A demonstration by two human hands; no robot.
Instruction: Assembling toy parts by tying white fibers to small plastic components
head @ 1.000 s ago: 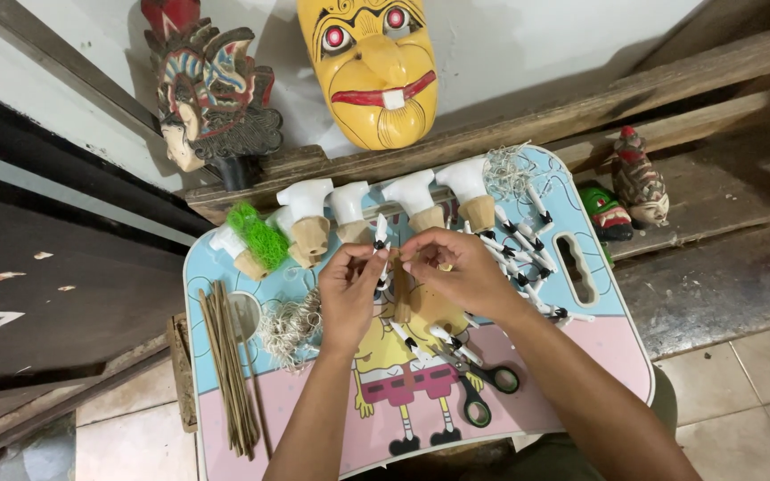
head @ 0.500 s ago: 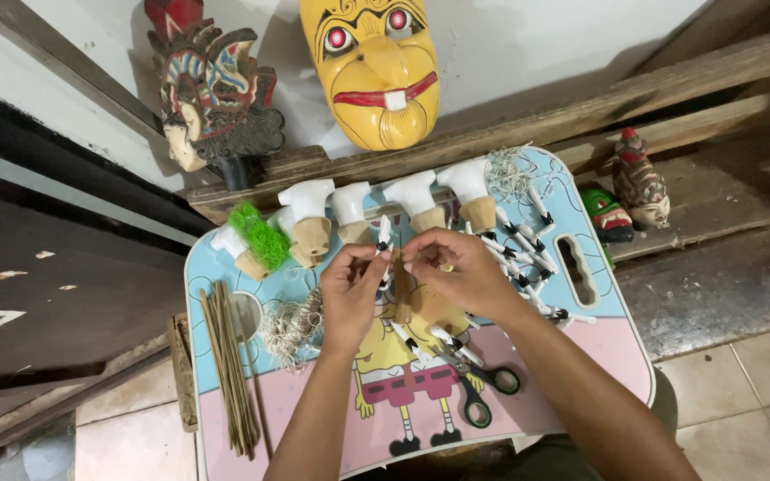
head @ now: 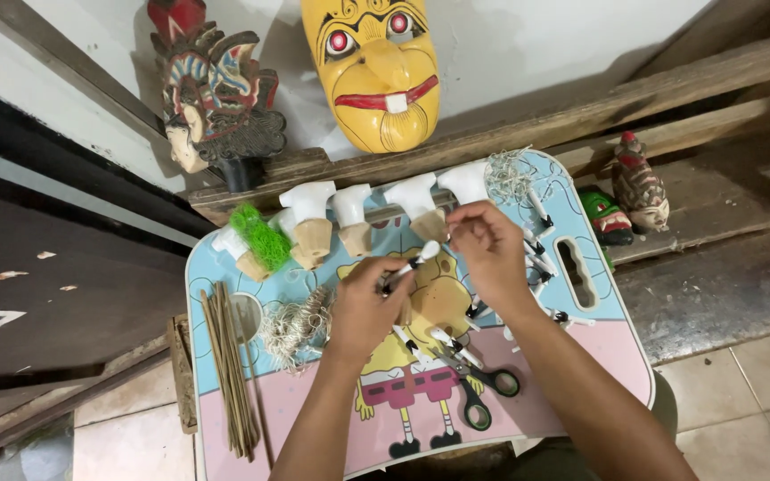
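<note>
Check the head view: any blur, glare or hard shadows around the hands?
Head view: lighting is soft and even, no glare on the tray table. The left hand and right hand are slightly soft, the small white piece between them hard to make out. The yellow mask casts a faint shadow on the wall. Straight edges bow slightly towards the corners.

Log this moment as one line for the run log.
left hand: holds small white stick piece | right hand: fingers pinched near it, above cartoon lap table | scissors: lying untouched

scissors on table, sticks at its left.
</note>
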